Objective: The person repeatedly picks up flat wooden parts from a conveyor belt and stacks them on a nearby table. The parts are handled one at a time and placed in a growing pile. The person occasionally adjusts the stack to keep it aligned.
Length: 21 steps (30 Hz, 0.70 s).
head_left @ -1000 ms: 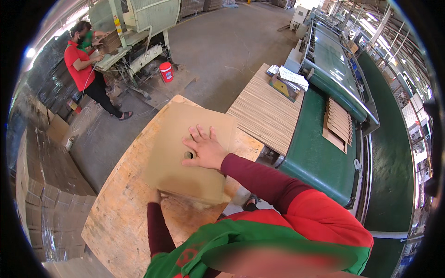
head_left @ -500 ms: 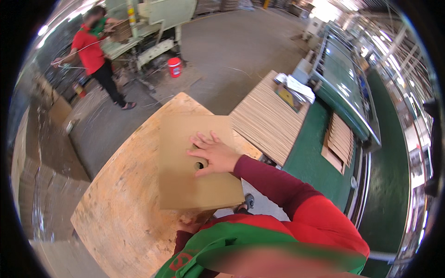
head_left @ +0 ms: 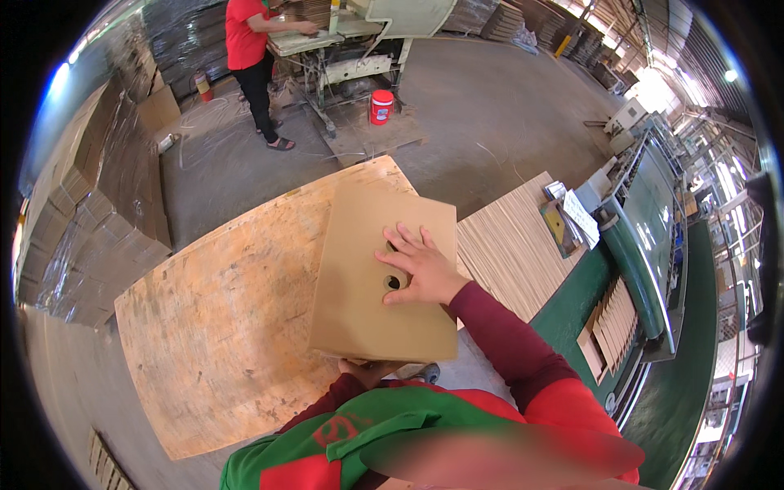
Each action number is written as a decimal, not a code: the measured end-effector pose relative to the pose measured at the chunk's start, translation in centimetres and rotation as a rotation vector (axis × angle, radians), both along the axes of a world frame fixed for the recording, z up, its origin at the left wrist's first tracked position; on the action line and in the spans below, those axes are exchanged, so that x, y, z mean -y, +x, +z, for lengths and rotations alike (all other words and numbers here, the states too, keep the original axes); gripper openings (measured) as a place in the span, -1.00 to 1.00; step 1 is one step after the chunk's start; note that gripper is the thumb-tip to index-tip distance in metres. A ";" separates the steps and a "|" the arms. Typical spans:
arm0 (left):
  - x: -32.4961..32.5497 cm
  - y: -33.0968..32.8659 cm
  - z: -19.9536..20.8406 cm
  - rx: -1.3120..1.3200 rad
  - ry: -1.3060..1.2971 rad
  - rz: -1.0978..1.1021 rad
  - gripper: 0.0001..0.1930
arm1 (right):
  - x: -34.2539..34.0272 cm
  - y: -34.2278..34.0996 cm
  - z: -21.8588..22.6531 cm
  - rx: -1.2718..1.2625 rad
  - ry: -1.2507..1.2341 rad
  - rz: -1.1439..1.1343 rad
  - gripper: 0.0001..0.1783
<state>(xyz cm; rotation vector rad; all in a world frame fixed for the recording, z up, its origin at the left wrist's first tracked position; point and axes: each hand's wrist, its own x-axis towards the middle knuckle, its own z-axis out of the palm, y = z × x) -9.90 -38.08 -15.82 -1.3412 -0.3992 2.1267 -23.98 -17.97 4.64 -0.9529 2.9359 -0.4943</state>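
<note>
Nearest the body, the left hand (head_left: 369, 371) is gripping the near edge of a flat brown cardboard sheet with round punched holes (head_left: 371, 282) from underneath; only its fingers are showing, curled around that edge. The right hand (head_left: 420, 269) is lying flat on top of the sheet, fingers spread and pressing down beside the holes, not curled round anything. The cardboard sheet is hanging over the near right corner of a large worn plywood board (head_left: 220, 318), which is serving as the counter; whether the sheet is touching the wood cannot be told.

To the right, just beside the counter's right edge, a stack of pale ribbed cardboard sheets (head_left: 510, 249) is sitting in front of a long green machine (head_left: 645, 245). Along the left, stacks of flattened brown boxes (head_left: 90, 220) are leaning by the floor. Farther off, a red plastic bucket (head_left: 381, 107) is standing on the concrete floor, and a person in a red shirt (head_left: 253, 61) is working at a pale green machine (head_left: 359, 33).
</note>
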 end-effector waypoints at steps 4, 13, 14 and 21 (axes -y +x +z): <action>-3.3 -2.3 -1.0 -0.772 -0.619 -0.320 -0.43 | -0.5 -4.3 0.6 0.029 -0.009 0.100 -0.08; -10.4 -12.3 2.2 -0.162 -0.174 0.483 -0.41 | 1.7 -13.9 2.4 0.267 -0.020 0.194 -0.12; -11.0 -13.1 1.9 -0.126 -0.208 0.508 -0.40 | 2.1 -14.2 2.4 0.310 -0.017 0.160 -0.13; -6.4 -8.9 1.6 -0.347 -0.343 -0.188 -0.52 | 3.1 -11.0 2.1 0.321 0.098 -0.058 -0.15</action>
